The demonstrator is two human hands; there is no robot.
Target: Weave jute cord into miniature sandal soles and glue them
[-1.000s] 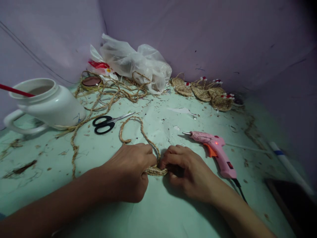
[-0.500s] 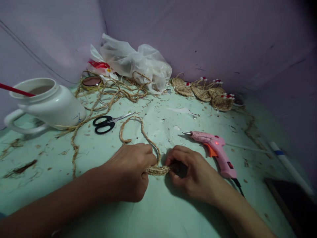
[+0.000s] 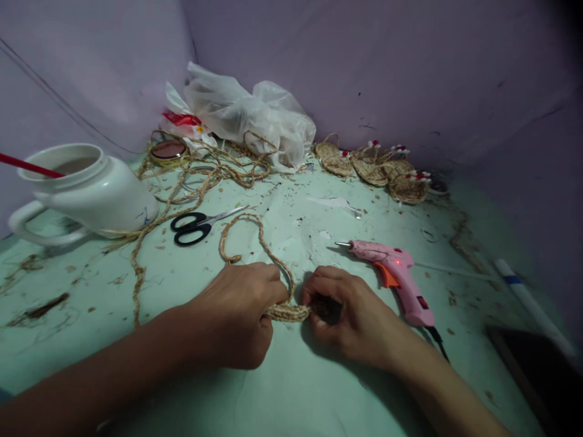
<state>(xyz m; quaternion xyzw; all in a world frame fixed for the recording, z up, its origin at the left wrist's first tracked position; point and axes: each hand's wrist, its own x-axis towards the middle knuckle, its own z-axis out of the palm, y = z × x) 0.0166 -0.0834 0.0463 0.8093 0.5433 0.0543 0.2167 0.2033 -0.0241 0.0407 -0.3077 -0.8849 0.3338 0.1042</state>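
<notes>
Between my hands lies a small flat coil of braided straw rope (image 3: 289, 313), seen edge-on low over the table. My left hand (image 3: 243, 312) is closed around its left end, the fingertips hidden from me. The thumb and fingers of my right hand (image 3: 339, 309) pinch its right end. From the coil a loose tail of rope (image 3: 263, 240) loops away and bends back toward my left knuckles. Black-handled scissors (image 3: 195, 228) rest beyond my left hand. A pink glue gun (image 3: 394, 276), its red light on, lies on its side to the right of my right hand.
A white mug (image 3: 91, 194) with a red stick stands at the left. Tangled rope (image 3: 214, 173) and a plastic bag (image 3: 255, 115) lie at the back. Several woven discs with beads (image 3: 409, 189) lean near the wall. A dark flat object (image 3: 532, 370) sits at the lower right.
My right hand has shifted slightly right along the coil, its fingers curling at the right end. The left hand stays in place with its hold.
</notes>
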